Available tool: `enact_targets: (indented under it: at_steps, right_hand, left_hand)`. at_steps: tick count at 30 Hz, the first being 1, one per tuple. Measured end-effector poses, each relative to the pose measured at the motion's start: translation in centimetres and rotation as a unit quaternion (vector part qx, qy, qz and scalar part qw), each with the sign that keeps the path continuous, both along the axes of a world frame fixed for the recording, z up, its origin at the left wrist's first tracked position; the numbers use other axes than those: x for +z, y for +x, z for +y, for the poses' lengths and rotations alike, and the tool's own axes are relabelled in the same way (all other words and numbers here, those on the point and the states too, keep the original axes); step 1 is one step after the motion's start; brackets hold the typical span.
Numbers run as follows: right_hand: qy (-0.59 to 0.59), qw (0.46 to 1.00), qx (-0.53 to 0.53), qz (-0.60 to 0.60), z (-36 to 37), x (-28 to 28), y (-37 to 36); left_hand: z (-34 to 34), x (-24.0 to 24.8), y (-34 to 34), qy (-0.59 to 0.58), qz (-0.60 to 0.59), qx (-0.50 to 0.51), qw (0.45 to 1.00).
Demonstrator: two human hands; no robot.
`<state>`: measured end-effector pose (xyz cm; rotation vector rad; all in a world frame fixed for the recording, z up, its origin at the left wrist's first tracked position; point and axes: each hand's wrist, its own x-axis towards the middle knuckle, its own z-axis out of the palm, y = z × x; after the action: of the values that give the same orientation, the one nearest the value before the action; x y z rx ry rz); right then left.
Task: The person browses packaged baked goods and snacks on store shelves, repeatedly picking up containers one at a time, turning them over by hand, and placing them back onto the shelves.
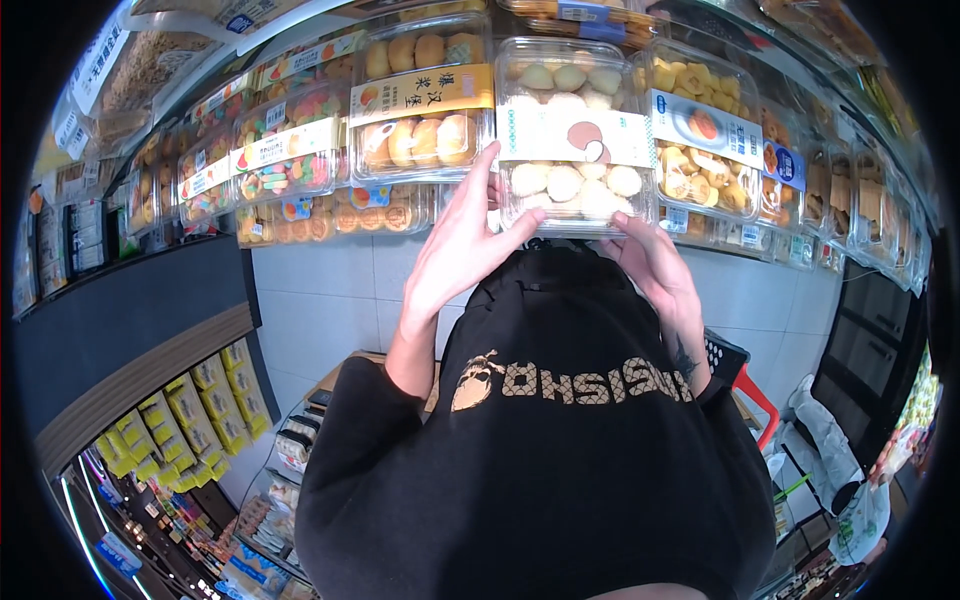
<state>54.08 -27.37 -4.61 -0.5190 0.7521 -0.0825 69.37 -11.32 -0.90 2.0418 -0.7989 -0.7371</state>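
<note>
Both my hands hold a clear plastic box of pale round pastries (563, 182) with a white paper band across its lid. My left hand (447, 243) is closed on its near left corner, fingers up along the side and thumb over the front edge. At the near right corner my right hand (657, 262) grips with its thumb on top; its other fingers are mostly hidden beneath. Left of the box stands a pack of golden buns (415, 140) with a yellow band. On the right is a box of yellow snack pieces (690, 175) with a blue-grey band.
Boxes of colourful sweets (290, 185) line the display further left, with round biscuits (372, 216) below. More packs (868, 200) run along the right. A black basket with a red handle (752, 395) is behind my right arm. Yellow packs (165, 430) hang at lower left.
</note>
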Motion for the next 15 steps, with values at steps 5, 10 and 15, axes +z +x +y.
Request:
enact_targets:
  at_steps: [5,10,15]
  right_hand:
    - [0.004,0.999,-0.018,-0.033,0.4,-0.5,0.0]
    - [-0.03,0.998,-0.032,-0.049,1.0,-1.5,0.1]
    - [-0.032,0.997,-0.062,-0.033,1.5,-2.3,0.5]
  left_hand:
    - [0.2,-1.4,-0.2,-0.026,-0.121,-0.046,0.991]
    - [-0.4,-1.5,-1.1,0.007,-0.104,0.032,0.994]
    - [-0.7,-0.3,-1.9,-0.051,-0.281,0.077,0.955]
